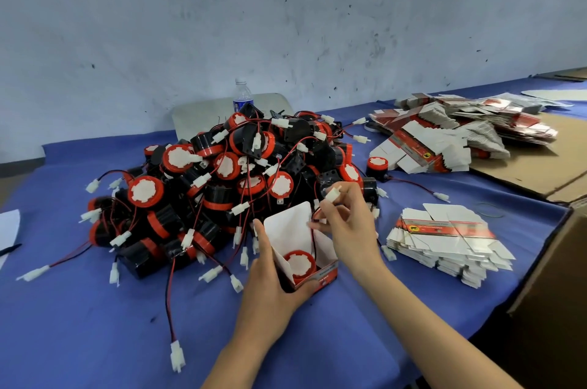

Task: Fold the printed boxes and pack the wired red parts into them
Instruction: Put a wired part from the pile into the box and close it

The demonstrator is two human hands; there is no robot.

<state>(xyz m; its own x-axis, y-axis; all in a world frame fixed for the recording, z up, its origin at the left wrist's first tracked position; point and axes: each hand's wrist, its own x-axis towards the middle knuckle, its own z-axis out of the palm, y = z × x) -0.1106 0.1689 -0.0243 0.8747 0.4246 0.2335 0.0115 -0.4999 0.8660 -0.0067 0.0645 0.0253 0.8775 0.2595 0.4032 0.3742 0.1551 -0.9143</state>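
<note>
Box (317,276) near the table's (95,325) front edge, gripped round its side by left hand (270,280), red part (300,261) already inside. Right hand (346,226) pinching the white plug (333,195) above it. Light, flimsy card, floppy wire (313,242): probably best gripped gently by corners, wire fed in by plug.

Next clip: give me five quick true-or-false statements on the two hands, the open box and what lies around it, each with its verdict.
1. The left hand grips the open box. True.
2. The box holds nothing. False: a red part sits inside it.
3. The right hand pinches a white connector above the box. True.
4. The stack of flat boxes lies left of the pile of parts. False: it lies to the right of the pile.
5. A water bottle stands behind the pile. True.
</note>
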